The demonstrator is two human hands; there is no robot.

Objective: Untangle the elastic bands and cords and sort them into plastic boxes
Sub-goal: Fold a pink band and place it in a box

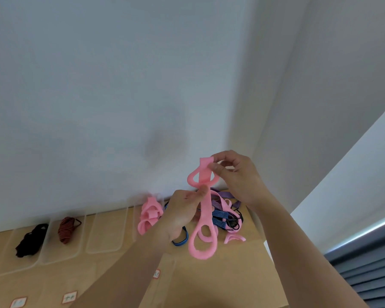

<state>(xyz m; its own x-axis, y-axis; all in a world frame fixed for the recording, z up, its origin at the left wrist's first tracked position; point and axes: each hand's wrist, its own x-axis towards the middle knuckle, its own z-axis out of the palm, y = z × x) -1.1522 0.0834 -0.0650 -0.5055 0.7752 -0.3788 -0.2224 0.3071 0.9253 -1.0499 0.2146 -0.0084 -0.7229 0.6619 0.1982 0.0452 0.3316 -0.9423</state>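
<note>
Left hand (180, 216) fingers pinch pink band (203, 207) middle | right hand (238, 176) fingers pinch band top | tangle (222, 215) behind band, on desk (220, 274)

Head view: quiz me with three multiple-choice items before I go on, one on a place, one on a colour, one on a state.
1. Where do the sorted pink bands lie?
A) in the striped-band box
B) in the clear plastic box nearest the tangled pile
C) on the floor

2. What colour are the bands in the leftmost clear plastic box?
A) black
B) purple
C) pink

3. The long pink elastic band is:
A) flat on the wooden table
B) lifted, pinched by both hands
C) inside a box

Answers:
1 B: they sit in the box beside the tangled pile.
2 A: black bands lie there.
3 B: the left hand and right hand pinch it in the air.
</note>
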